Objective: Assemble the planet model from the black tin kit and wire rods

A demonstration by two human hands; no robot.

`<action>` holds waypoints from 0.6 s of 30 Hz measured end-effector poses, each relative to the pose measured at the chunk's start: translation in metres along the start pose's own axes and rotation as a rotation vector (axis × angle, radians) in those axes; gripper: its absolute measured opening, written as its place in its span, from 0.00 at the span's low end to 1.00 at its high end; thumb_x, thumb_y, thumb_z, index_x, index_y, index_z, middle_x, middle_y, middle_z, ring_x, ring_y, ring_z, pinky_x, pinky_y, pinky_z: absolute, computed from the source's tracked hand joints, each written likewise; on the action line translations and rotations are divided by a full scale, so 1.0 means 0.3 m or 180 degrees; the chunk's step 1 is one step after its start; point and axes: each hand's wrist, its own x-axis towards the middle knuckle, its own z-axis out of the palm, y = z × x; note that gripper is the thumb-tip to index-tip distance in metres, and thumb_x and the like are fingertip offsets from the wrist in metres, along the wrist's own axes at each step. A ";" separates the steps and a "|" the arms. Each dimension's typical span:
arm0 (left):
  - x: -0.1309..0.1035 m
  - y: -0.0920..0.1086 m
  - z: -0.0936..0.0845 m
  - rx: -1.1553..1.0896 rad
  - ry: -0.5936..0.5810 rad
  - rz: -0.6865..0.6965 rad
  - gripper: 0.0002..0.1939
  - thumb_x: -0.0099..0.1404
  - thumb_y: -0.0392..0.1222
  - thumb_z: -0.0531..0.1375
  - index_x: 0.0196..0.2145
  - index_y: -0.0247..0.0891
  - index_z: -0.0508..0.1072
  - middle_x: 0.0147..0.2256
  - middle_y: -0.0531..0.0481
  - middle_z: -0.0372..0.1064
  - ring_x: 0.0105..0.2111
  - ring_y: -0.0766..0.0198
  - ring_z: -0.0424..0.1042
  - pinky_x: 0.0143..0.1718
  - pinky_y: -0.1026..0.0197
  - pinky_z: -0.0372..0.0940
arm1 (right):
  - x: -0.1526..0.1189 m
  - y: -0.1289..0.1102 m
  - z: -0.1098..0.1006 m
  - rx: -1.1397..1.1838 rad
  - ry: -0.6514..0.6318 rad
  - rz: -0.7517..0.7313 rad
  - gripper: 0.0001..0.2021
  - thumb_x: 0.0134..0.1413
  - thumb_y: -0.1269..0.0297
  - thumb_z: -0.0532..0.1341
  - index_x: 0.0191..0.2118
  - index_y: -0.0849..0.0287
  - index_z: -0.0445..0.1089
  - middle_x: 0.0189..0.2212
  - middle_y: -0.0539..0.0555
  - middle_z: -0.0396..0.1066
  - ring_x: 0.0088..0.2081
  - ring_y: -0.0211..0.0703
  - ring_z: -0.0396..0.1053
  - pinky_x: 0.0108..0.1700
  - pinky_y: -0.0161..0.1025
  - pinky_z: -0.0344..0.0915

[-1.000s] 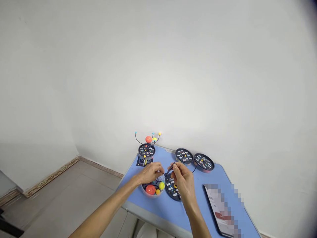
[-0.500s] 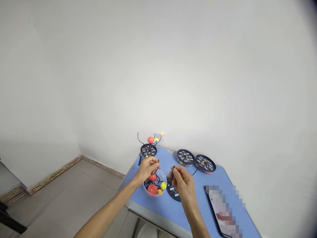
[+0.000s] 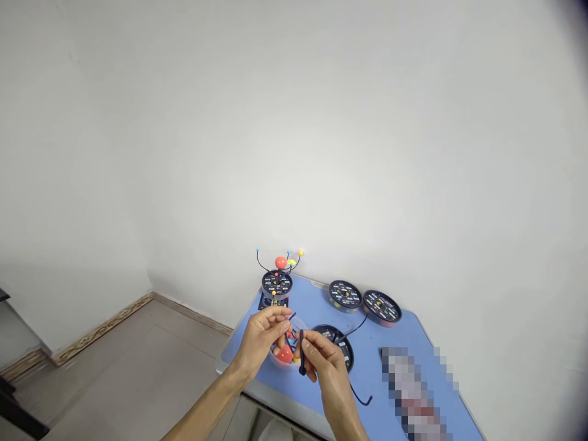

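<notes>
My left hand (image 3: 260,340) pinches a thin black rod (image 3: 293,316) between thumb and fingers, above a clear plastic tub (image 3: 281,365). In the tub lie a red ball (image 3: 285,353) and other small coloured and black pieces, partly hidden by my hands. Close by on the right, my right hand (image 3: 326,364) grips a black stem (image 3: 302,352) with a rounded knob at its lower end. The two held pieces are apart. Behind my right hand, a round black printed disc (image 3: 346,352) lies partly covered.
An assembled planet model (image 3: 280,263) with curved arms stands at the back left. Two tubs with black printed lids (image 3: 345,294) (image 3: 382,307) sit at the back right. One curved black rod (image 3: 356,328) reaches the disc; another (image 3: 362,402) lies nearer. A blurred phone (image 3: 413,392) rests on the blue table (image 3: 312,392).
My right hand has moved left and down with the black stem, coming nearer my left hand. My left hand has lowered slightly. More of the disc and a curved rod now show.
</notes>
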 end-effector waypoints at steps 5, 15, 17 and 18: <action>-0.016 0.016 0.001 -0.0015 0.0041 -0.0053 0.20 0.49 0.51 0.68 0.35 0.34 0.78 0.23 0.53 0.69 0.14 0.73 0.60 0.14 0.68 0.56 | 0.004 0.008 -0.015 -0.0200 -0.0024 -0.0222 0.15 0.44 0.52 0.66 0.29 0.60 0.78 0.18 0.50 0.66 0.20 0.34 0.52 0.24 0.34 0.48; -0.044 0.010 -0.005 0.0169 0.0010 0.0095 0.18 0.54 0.50 0.67 0.39 0.35 0.77 0.24 0.54 0.69 0.16 0.72 0.62 0.14 0.69 0.57 | 0.005 -0.002 -0.017 -0.0162 -0.0070 -0.0321 0.12 0.44 0.54 0.66 0.28 0.59 0.78 0.19 0.50 0.68 0.21 0.35 0.55 0.25 0.34 0.52; -0.043 -0.003 -0.010 0.0265 -0.0002 0.0217 0.16 0.56 0.49 0.66 0.37 0.35 0.77 0.24 0.54 0.69 0.16 0.72 0.63 0.14 0.69 0.58 | 0.008 -0.002 -0.015 -0.0123 -0.0065 -0.0282 0.12 0.44 0.54 0.66 0.28 0.59 0.77 0.19 0.49 0.68 0.21 0.35 0.55 0.25 0.34 0.51; -0.042 -0.010 -0.012 0.0324 -0.0016 0.0288 0.14 0.56 0.49 0.65 0.35 0.35 0.77 0.24 0.54 0.69 0.17 0.72 0.63 0.15 0.70 0.58 | 0.009 -0.002 -0.014 -0.0105 -0.0062 -0.0265 0.12 0.45 0.54 0.66 0.29 0.59 0.77 0.20 0.49 0.68 0.21 0.34 0.55 0.25 0.34 0.52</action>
